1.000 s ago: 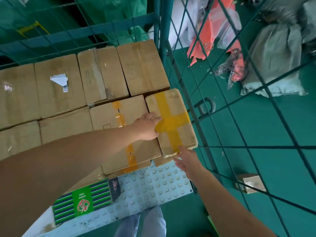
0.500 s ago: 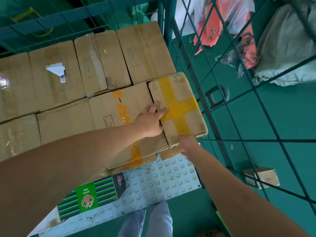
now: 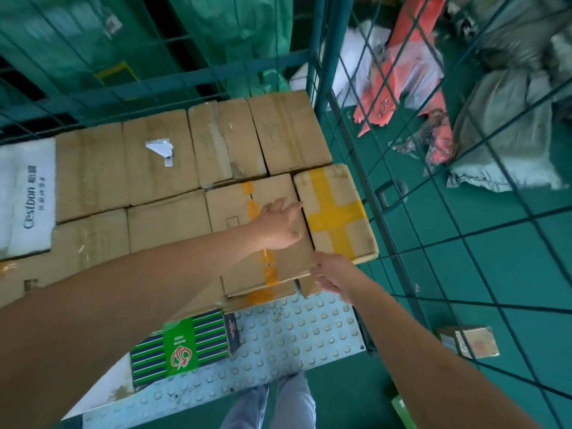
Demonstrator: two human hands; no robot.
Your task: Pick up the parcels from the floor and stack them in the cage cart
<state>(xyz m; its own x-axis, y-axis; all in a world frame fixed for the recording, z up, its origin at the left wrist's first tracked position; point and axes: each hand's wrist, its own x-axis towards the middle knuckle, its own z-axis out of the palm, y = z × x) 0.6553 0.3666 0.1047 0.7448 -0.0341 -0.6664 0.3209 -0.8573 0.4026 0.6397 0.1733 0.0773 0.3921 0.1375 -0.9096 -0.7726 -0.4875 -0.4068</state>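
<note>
Nine parcels show inside the cage cart [image 3: 322, 72]. Seven are plain brown cartons packed edge to edge in two rows: four along the back, three in front. One of the front three carries a strip of orange tape [image 3: 247, 218]. To the right of it, against the cart's right mesh wall, lies the parcel with the yellow tape cross [image 3: 335, 213], sitting at centre right of the frame. A white parcel printed "Cestbon" [image 3: 26, 196] lies at the far left, and a green striped box [image 3: 182, 345] sits at lower centre on the studded grey floor plate [image 3: 294, 329].

The left hand [image 3: 278, 226] rests over the seam between the orange-taped carton and the cross-taped parcel, fingers [image 3: 292, 207] straight and released, touching the cardboard. The right hand [image 3: 332, 274] is at the near lower corner of the cross-taped parcel with fingers loosely extended; whether they grasp anything I cannot tell.

Outside the mesh, one small brown parcel [image 3: 469, 340] lies on the green floor at lower right. Grey sacks [image 3: 507, 134] and orange bags [image 3: 399, 72] are piled at upper right.
</note>
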